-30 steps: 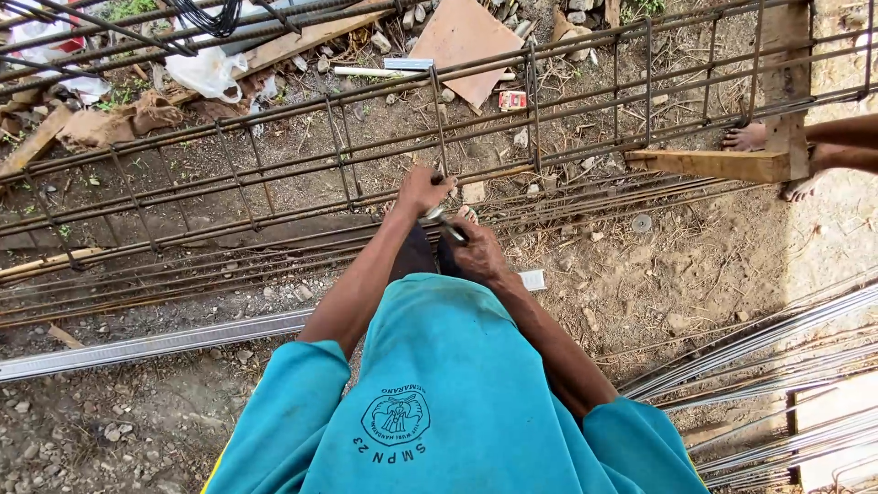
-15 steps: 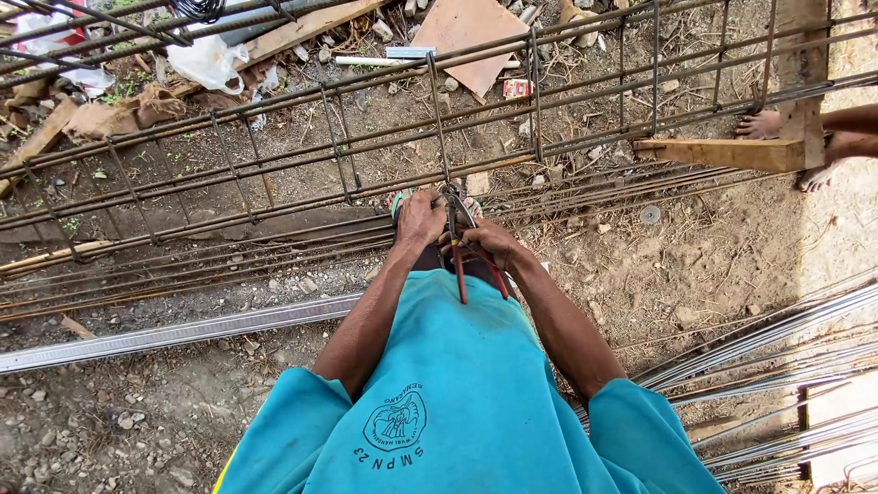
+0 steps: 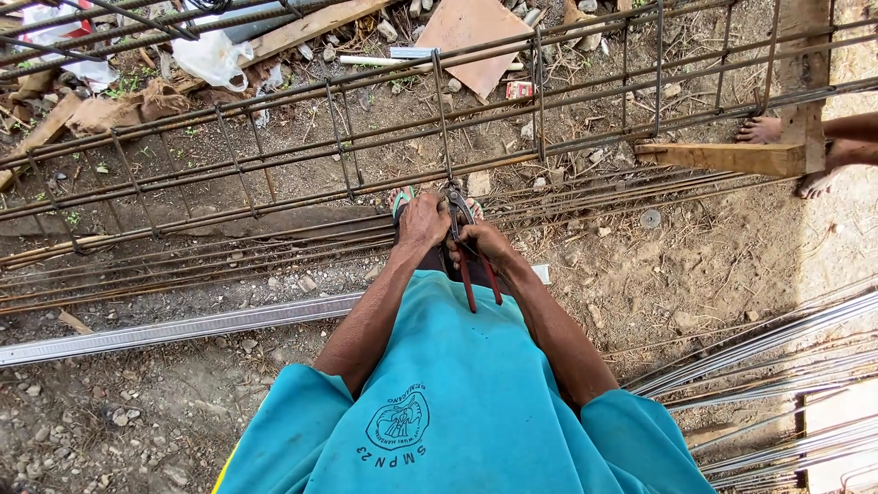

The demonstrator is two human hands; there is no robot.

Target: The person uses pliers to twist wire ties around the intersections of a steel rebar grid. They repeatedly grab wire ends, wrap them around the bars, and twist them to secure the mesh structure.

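Note:
A long rusty rebar cage (image 3: pixel 274 146) lies across the dirt in front of me. My right hand (image 3: pixel 483 242) grips red-handled pincers (image 3: pixel 466 247), whose jaws meet the cage's lower bar at a vertical stirrup (image 3: pixel 442 119). My left hand (image 3: pixel 421 222) rests on that same bar right beside the pincer jaws, fingers curled over it. Whether tie wire sits at the joint is too small to tell. My teal shirt (image 3: pixel 457 402) fills the lower middle of the view.
Loose rebars (image 3: pixel 183 265) and a grey metal channel (image 3: pixel 165 329) lie on the dirt by my feet. A wooden block (image 3: pixel 722 157) props the cage at right, beside another person's bare feet (image 3: pixel 786 151). Steel rods (image 3: pixel 777 357) are stacked at lower right; boards and debris lie beyond.
My view has shifted slightly and my hands stay at the joint. The pincers, half hidden a second ago, now hang with red handles toward me, jaws on the bar.

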